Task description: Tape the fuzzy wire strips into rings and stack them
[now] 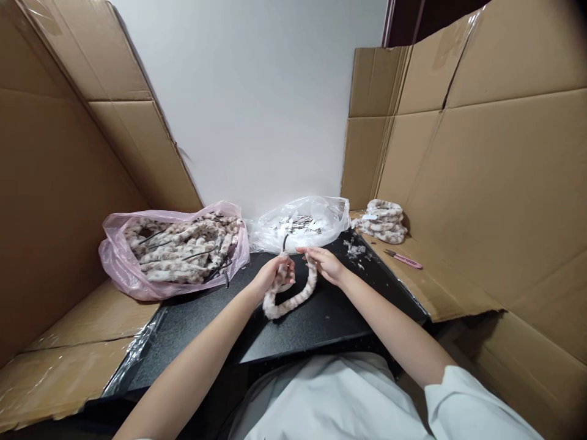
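A fluffy, mottled white-and-brown plush tube [291, 305] hangs in a U shape just over the black tabletop. My left hand [276, 273] is wrapped around one end, where a dark cord [285, 242] sticks up out of the fur. At the other end, my right hand [324, 264] pinches the plush between thumb and fingers. A small pale piece shows under my left fingers; I cannot make out what it is.
A pink plastic bag [112, 253] of similar plush tubes stands on the left. Behind my hands lies a clear bag [334, 214] with small labels or strips. Finished-looking plush rings [385, 223], a pink thread snipper [406, 260] and fluff scraps [355, 250] lie right. Cardboard walls [504, 183] flank the black table [293, 339].
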`<state>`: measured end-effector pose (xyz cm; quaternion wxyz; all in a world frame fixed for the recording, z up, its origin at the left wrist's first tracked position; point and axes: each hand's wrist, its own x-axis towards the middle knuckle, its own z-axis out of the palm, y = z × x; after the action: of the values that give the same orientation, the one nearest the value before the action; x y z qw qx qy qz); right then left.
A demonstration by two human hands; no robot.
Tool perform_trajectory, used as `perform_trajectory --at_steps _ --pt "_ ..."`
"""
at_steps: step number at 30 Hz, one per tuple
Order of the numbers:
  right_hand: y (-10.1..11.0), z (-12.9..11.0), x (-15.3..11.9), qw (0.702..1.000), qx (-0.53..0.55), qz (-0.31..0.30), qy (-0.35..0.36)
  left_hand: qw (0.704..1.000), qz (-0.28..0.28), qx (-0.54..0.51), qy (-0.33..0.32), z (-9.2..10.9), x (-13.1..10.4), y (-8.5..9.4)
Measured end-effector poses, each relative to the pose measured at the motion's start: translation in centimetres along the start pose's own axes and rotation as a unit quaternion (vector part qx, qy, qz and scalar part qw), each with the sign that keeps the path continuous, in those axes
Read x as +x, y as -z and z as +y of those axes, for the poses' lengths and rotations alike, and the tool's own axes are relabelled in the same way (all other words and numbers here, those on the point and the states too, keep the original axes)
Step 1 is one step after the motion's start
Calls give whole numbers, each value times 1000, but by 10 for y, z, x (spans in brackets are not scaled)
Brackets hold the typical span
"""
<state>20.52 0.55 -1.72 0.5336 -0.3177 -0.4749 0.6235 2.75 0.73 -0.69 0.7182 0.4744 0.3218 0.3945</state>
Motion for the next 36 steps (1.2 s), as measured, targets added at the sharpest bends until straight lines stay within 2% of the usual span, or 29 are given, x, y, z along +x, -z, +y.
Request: perform_trajectory --at_steps 4,7,13,15,18,20,23,27,29,36 --pt "-7 6 1 998 -22 -31 44 997 -33 62 -40 -9 2 -5" --pt "-10 11 2 997 -45 -25 55 992 -55 93 -64 -16 2 -10" --pt "-8 10 1 999 15 -43 -25 988 -60 109 -89 -17 1 -13" --pt "-6 7 1 998 47 -24 -32 989 -77 106 -74 -17 1 -12" --pt "-2 2 3 995 85 40 -26 990 -90 95 -47 -18 1 -11" --pt "0 0 3 994 94 56 -24 992 -92 81 -38 -19 1 -10" --pt "-1 1 2 996 77 25 -28 993 -92 66 -30 -20 1 -10" --pt "-7 6 -3 995 24 -83 -56 994 -85 67 -26 -18 0 -12" --pt "-10 7 -4 992 9 -117 -55 994 -84 69 -18 -18 0 -12" --pt "-11 5 -4 996 -4 -80 -31 991 -111 57 55 -19 1 -10"
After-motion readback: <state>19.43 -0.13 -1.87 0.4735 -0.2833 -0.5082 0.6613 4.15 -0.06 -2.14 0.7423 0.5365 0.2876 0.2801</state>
